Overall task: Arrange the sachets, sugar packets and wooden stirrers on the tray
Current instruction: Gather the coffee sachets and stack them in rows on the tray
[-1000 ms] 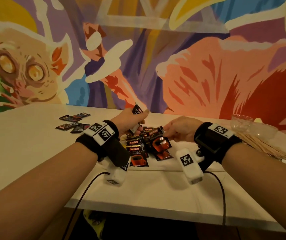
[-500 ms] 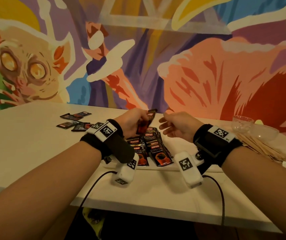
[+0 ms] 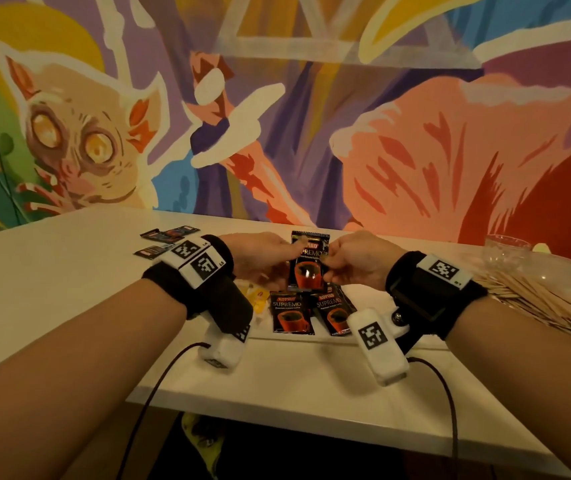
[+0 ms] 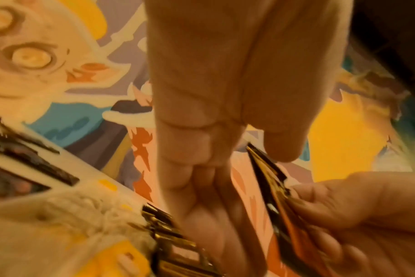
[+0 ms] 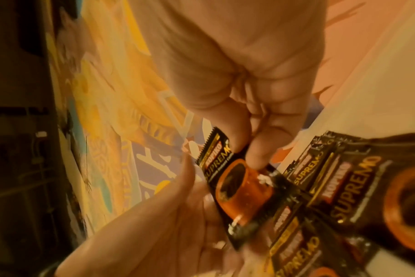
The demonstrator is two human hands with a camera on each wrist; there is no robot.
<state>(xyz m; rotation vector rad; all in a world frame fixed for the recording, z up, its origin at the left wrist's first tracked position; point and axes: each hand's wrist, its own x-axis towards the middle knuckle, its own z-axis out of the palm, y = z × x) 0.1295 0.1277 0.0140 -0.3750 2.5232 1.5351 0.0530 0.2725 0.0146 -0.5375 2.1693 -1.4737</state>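
Nearest to me, both forearms reach forward over the white tabletop (image 3: 69,292), each wrist wrapped in a black band carrying white blocks printed with square black-and-white code markers. Just past the wrists, two coffee sachets (image 3: 291,315) lie flat side by side, face up, each reading "KOPIKO SUPREMO" above a picture of a red cup; more sachets of the same design sit under and behind them, too overlapped for me to count. A few small yellow packets (image 3: 256,296) show beside them, partly hidden behind my left wrist.

Above that pile, my left hand (image 3: 260,259) and my right hand (image 3: 360,261) share one upright sachet (image 3: 309,263), label toward me. The left thumb and fingers pinch its left edge; the right thumb and forefinger pinch its right edge. The right wrist view confirms the "SUPREMO" print.

To the right, a heap of wooden stirrers (image 3: 533,303) lies on the tabletop, uncountable, with a clear glass dish (image 3: 505,249) behind it. Farther left, about four dark packets (image 3: 164,239) lie scattered. Behind everything stands a painted mural wall (image 3: 311,116) with a wide-eyed animal.
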